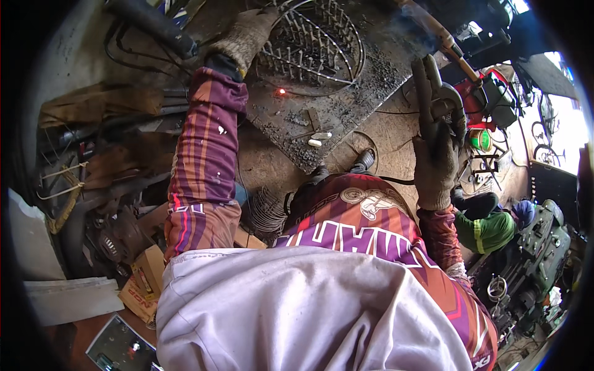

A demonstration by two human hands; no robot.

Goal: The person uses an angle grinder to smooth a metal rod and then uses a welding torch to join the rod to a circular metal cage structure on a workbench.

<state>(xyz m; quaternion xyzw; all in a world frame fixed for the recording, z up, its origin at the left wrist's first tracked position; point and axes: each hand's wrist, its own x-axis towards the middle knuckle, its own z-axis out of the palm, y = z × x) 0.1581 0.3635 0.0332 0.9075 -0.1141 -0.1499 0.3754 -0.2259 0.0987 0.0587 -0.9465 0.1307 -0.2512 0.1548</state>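
Left hand (244, 40) at dark, pin-studded frame (314, 49) — right hand (437, 162) on grimy tool (424, 93)

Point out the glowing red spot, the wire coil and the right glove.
Glowing red spot (281, 91): head view, its bright centre.
Wire coil (267, 210): head view, its looped strands.
Right glove (435, 168): head view, middle, above its cuff.

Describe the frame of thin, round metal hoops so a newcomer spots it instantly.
Find the dark, grit-strewn metal table at the top centre of the view. On it, just right of the left hand in its grey-brown fabric glove, is the frame of thin, round metal hoops. Its wide, sweeping curves set it apart from the short, upright metal rods clustered there.
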